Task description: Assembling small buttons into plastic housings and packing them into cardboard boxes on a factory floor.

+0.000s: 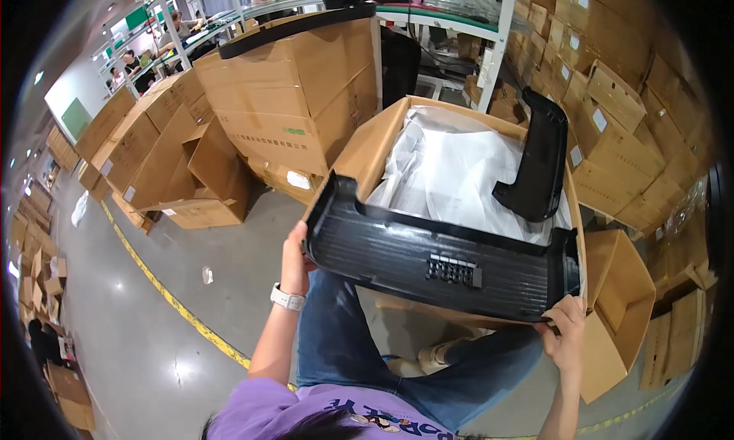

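A long black plastic panel (pixel 382 245), ribbed inside with a small grid of slots, spans the space between my hands. My left hand (pixel 295 258) grips its left end, and my right hand (pixel 564 329) pinches its lower right corner. Behind the panel stands an open cardboard box (pixel 365 153), partly covered by it. White translucent wrapping (pixel 451 161) fills the box top. A second black plastic part (pixel 544 161), curved and narrower, rests on the wrapping at the right side of the box.
A tall carton (pixel 306 88) with a black strip (pixel 298 31) on top stands at the back. Open cartons (pixel 202 184) sit on the left, another open carton (pixel 612 318) at right. Stacked boxes (pixel 634 134) line the right. People work at far benches. A yellow floor line (pixel 172 295) runs left.
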Motion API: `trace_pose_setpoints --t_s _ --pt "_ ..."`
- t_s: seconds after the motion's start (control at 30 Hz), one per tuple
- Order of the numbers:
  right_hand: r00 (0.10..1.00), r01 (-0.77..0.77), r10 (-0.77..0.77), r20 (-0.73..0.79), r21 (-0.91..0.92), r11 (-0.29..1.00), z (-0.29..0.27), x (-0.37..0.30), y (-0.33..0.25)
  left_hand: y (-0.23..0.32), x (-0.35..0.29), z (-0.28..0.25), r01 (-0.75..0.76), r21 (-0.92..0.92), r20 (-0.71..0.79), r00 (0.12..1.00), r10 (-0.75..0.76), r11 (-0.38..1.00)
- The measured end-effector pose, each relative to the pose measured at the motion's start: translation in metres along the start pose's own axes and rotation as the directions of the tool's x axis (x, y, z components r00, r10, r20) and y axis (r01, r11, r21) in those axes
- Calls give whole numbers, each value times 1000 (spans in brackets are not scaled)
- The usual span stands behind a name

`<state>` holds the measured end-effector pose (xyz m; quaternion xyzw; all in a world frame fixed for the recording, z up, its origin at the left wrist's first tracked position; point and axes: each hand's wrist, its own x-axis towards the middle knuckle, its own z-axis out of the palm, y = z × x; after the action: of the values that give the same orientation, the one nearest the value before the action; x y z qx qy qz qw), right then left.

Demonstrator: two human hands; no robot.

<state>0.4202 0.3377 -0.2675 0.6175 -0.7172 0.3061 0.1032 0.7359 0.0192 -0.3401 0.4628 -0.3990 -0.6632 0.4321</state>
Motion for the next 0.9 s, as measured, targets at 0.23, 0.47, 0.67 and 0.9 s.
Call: trace_pose_setpoints --t_s 0.23,0.47,0.67,0.9 --pt "946 161 -155 -286 -1 987 -3 119 -26 1 27 17 -399 -281 -91 916 390 873" --pt "892 351 -383 -241 -167 922 1 217 -76 167 -10 1 -699 602 458 -93 884 -385" --pt "832 527 -532 -154 -77 846 24 246 -96 213 23 5 -732 234 935 -12 355 -640" --pt "822 177 -261 -506 -209 962 67 256 -83 275 79 25 -694 491 863 304 403 -526"
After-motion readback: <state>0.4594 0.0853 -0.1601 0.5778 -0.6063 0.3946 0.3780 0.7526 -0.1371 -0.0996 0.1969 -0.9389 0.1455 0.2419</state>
